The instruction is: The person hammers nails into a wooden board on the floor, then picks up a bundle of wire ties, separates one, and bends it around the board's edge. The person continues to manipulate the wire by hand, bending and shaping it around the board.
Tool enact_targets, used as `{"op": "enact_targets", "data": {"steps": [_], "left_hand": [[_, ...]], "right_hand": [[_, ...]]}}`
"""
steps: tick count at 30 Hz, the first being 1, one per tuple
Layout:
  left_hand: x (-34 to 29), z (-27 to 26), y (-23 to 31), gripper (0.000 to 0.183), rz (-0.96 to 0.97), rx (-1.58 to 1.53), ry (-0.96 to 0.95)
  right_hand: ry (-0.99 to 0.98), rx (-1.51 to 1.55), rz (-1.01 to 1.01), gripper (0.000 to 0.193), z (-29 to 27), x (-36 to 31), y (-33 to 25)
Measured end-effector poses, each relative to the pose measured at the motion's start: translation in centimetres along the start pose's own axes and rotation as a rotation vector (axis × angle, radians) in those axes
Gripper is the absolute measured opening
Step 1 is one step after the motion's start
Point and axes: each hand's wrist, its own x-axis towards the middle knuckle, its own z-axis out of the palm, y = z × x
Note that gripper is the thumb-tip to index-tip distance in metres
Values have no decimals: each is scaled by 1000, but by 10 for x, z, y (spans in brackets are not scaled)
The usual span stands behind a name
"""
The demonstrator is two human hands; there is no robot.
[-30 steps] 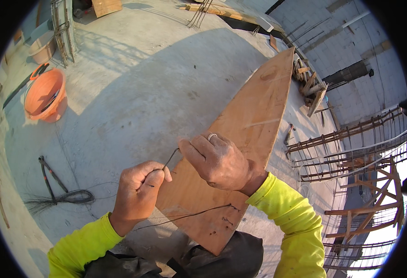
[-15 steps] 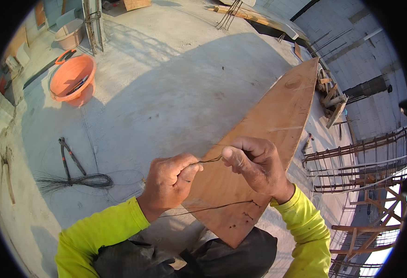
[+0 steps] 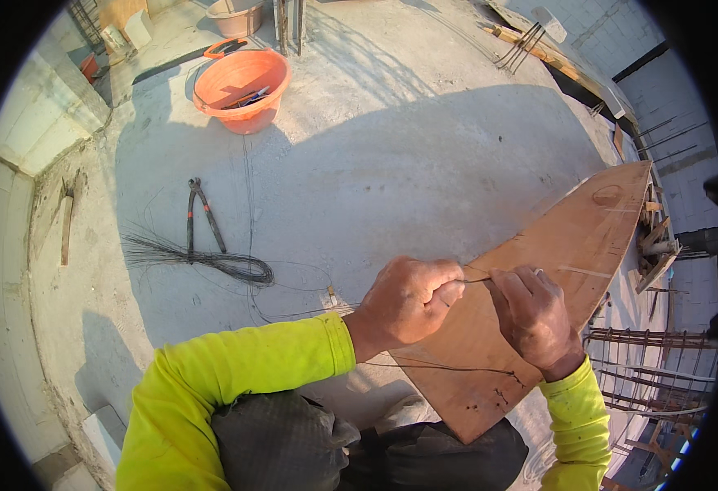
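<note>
In the head view, the left hand and the right hand now sit level and close together over the plywood board, where a second ago the right was raised above the left; the thin wire runs short and taut between them, so the stretch being worked looks drawn tight. Both sets of fingers are clenched, each pinching one end of that wire; a longer strand trails across the board's near corner, while the wire bundle, cutters and orange bucket lie on the concrete floor well apart.
</note>
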Motion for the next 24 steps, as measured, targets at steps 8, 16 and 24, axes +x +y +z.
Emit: {"op": "enact_targets", "data": {"steps": [8,16,24], "left_hand": [[-10,-13,-6,24,559,243,-64],[-11,-22,-10,29,881,430,-3],[3,-25,-32,11,150,245,41]], "right_hand": [[-500,1268,642,19,-35,-28,-30],[-396,1580,699,34,-21,-67,-53],[859,91,990,49,-46,-125,88]]}}
